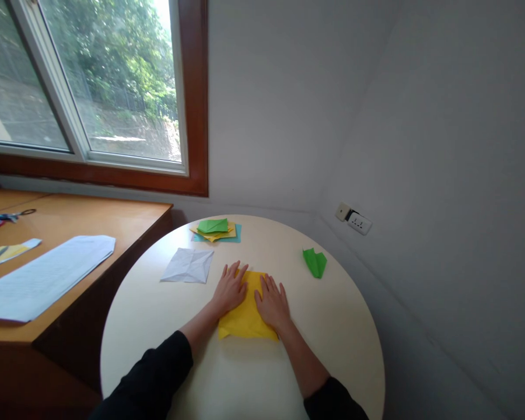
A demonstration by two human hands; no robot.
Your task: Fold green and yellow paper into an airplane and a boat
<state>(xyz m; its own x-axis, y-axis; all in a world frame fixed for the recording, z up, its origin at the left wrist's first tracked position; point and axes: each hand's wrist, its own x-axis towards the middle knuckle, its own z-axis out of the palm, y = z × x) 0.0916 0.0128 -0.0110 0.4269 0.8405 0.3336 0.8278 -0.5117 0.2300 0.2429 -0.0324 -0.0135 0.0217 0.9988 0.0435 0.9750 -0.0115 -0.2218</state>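
A square sheet of yellow paper [248, 318] lies on the round cream table [236, 379], its near edge slightly raised. My left hand [230, 288] rests flat on the sheet's left side, fingers spread and pointing away from me. On the right side of the same sheet lies my right hand [273, 301], also flat with its fingers apart. Both hands cover parts of the paper's side edges. To the left of my left hand is a creased white paper square [188, 265]. A folded green paper heart [315, 263] sits farther off to the right.
Folded green paper [212, 226] tops a pile of yellow and blue sheets at the table's far side. On the wooden desk [126, 213] at left lie white printed papers [52, 277] and scissors [9, 218]. A wall socket [359, 223] is beyond the table, right.
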